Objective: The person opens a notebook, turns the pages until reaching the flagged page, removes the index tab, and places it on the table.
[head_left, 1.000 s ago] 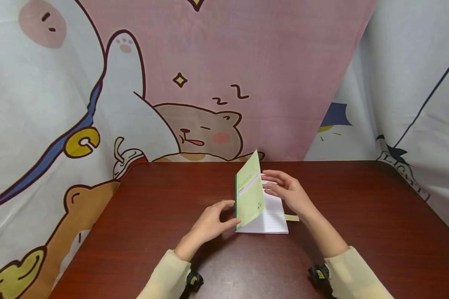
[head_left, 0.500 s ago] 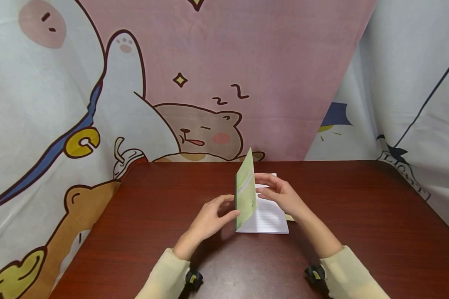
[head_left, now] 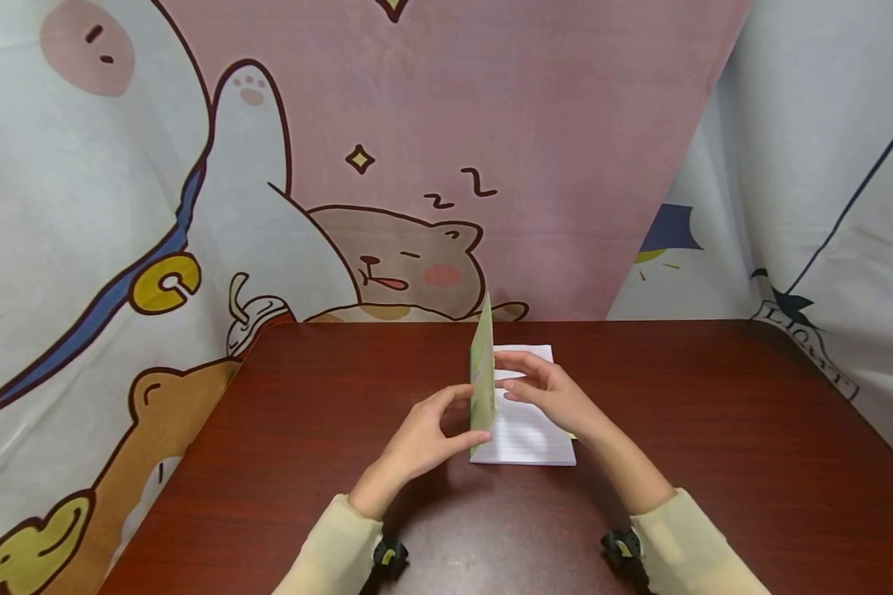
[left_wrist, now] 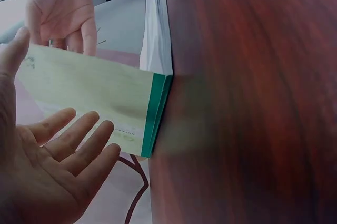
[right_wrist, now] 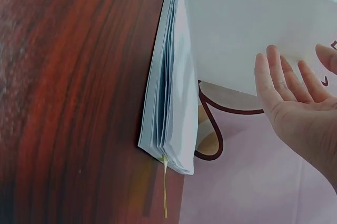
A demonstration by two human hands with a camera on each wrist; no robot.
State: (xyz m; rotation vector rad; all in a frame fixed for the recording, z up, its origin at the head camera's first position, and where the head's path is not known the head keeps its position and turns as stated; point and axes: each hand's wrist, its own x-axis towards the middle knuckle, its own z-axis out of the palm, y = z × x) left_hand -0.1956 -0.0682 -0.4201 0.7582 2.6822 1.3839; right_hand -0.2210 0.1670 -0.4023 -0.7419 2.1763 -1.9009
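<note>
An open notebook lies on the table, its lined white pages (head_left: 532, 438) facing up. Its pale green cover (head_left: 482, 388) stands almost upright along the left side, with a darker green spine strip (left_wrist: 157, 108). On the outer side of the cover is my left hand (head_left: 422, 438), fingers spread and thumb by the cover's near edge. My right hand (head_left: 558, 401) is over the pages, its relaxed fingers reaching to the cover's white inner face (right_wrist: 237, 29). Whether the fingertips touch it is hard to tell. A thin yellowish ribbon (right_wrist: 165, 192) hangs from the page block.
The dark red-brown table (head_left: 283, 463) surrounds the notebook. A curtain with cartoon animals (head_left: 409, 264) hangs behind and at the sides. Both wrists carry small black devices (head_left: 391, 555) near the pale sleeves (head_left: 338, 537).
The cover has swung leftward from a slant over the pages to nearly upright, showing more of the lined page. My right hand has moved left with it; my left hand has shifted only slightly.
</note>
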